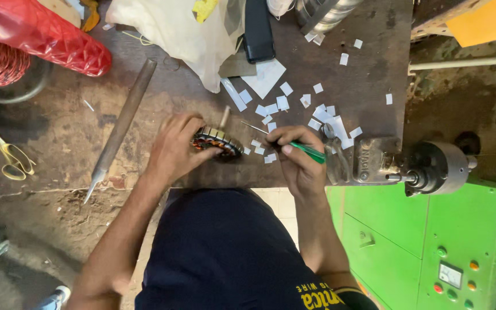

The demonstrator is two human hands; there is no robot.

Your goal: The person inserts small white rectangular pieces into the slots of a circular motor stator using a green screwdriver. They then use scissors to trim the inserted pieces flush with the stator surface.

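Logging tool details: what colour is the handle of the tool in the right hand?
Green, seen in the head view: the tool's handle sticks out of the right hand.

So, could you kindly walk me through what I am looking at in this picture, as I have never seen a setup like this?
There is no machine doing the work here: a person wears a camera on the head, so the one picture looks straight down at their own two bare hands and dark shirt. They work at a worn, dark workbench. The left hand grips a small round wound motor part, with copper wire showing. The right hand holds a thin tool with a green handle, its tip pointing at that part. Around them lie many small white paper scraps, a long metal file, yellow-handled scissors, a red plastic bag and a black phone. A metal fixture is mounted at the bench's right edge, above a green cabinet.
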